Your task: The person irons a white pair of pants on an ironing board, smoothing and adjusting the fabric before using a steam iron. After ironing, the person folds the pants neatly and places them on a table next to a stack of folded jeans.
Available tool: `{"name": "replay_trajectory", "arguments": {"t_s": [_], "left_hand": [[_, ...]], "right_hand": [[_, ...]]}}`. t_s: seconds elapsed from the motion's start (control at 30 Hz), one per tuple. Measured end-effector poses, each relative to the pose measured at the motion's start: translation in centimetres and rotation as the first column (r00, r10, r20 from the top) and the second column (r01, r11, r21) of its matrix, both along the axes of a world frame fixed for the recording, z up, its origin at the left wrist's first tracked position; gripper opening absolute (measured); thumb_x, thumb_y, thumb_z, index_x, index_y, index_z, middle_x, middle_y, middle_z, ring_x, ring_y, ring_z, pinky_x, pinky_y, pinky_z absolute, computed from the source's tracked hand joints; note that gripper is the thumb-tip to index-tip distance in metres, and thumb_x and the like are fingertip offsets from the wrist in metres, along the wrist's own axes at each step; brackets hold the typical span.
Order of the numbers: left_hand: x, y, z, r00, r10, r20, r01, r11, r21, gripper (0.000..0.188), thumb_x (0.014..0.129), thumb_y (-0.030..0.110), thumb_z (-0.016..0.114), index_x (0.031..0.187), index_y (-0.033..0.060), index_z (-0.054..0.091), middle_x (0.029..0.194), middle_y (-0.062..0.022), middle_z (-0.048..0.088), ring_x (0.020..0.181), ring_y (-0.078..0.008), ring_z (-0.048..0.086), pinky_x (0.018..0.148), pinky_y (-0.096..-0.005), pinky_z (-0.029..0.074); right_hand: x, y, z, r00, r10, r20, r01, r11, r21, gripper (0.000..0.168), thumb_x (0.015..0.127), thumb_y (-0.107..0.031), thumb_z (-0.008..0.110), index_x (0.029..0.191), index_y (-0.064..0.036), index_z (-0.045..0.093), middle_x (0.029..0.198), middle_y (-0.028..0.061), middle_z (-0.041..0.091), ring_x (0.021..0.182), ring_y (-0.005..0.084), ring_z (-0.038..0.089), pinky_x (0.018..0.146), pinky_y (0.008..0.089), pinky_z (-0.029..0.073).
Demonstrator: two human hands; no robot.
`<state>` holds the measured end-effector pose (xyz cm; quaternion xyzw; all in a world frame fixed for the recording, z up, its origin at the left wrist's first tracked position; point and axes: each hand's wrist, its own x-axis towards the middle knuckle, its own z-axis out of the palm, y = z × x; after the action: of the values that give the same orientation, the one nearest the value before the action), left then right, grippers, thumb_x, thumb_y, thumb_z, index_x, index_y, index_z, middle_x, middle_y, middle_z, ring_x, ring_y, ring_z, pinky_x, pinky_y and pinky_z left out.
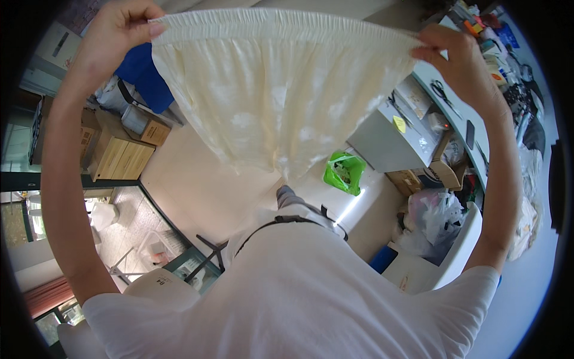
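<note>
A cream-coloured pair of shorts (278,98) hangs in front of me, its gathered elastic waistband (269,27) stretched wide between my hands. The fabric is thin, with paler white patches across it. At the top left, my left hand (130,27) pinches one end of the waistband between thumb and fingers. My right hand (453,54) grips the opposite end at the upper right. From the waistband the cloth falls in loose folds and narrows towards the bottom, above the floor.
On the right, a desk (453,103) holds scissors (441,92) and a dark phone (470,134). A green plastic bag (345,172) stands on the floor (202,179). Cardboard boxes (441,170) sit beneath the desk. To the left are a wooden cabinet (123,157) and a blue cloth (145,78).
</note>
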<state>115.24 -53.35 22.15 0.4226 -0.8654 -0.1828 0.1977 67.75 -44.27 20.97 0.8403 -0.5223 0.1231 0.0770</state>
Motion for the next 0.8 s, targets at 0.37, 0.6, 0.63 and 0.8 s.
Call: {"name": "replay_trajectory", "arguments": {"t_s": [0.37,0.6,0.63,0.8], "left_hand": [[1.7,-17.0,-0.1,0.994,0.091,0.057,-0.098,0.988,0.118,0.022,0.101,0.03,0.058,0.11,0.0112,0.065,0.098,0.0041,0.065,0.097,-0.0046,0.06,0.092,-0.0234,0.045],[-0.4,-25.9,-1.9,0.973,0.113,0.2,-0.118,0.993,0.014,0.02,0.1,0.03,0.061,0.103,0.0111,0.066,0.093,0.0039,0.064,0.091,-0.005,0.059,0.089,-0.0221,0.044],[-0.9,-27.4,-2.0,0.966,0.117,0.23,-0.114,0.993,-0.026,0.02,0.099,0.03,0.061,0.102,0.0109,0.066,0.092,0.0036,0.063,0.09,-0.0051,0.059,0.089,-0.0219,0.044],[-5.1,-34.7,-2.1,0.991,0.035,0.127,-0.024,0.996,-0.087,0.02,0.098,0.027,0.064,0.103,0.0084,0.067,0.09,0.0023,0.063,0.088,-0.006,0.058,0.087,-0.0216,0.044]], "right_hand": [[2.3,-15.4,1.2,0.962,-0.185,0.199,0.143,0.967,0.211,0.027,0.085,-0.014,0.079,0.071,0.003,0.063,0.059,0.0006,0.055,0.058,0.0061,0.051,0.051,0.0263,0.04],[0.9,-23.7,0.1,0.887,-0.257,0.384,0.102,0.919,0.38,0.017,0.081,-0.007,0.082,0.077,0.002,0.069,0.068,0.0017,0.063,0.065,0.0056,0.055,0.056,0.0236,0.043],[0.1,-24.9,0.1,0.904,-0.207,0.374,0.046,0.917,0.396,0.015,0.08,-0.006,0.082,0.08,0.002,0.07,0.07,0.0027,0.064,0.066,0.0066,0.057,0.057,0.0245,0.044],[-1.1,-29.5,1.1,0.988,-0.114,0.109,0.069,0.935,0.347,0.019,0.078,-0.004,0.081,0.094,0.001,0.074,0.075,0.0058,0.068,0.07,0.0119,0.063,0.061,0.0288,0.049]]}}
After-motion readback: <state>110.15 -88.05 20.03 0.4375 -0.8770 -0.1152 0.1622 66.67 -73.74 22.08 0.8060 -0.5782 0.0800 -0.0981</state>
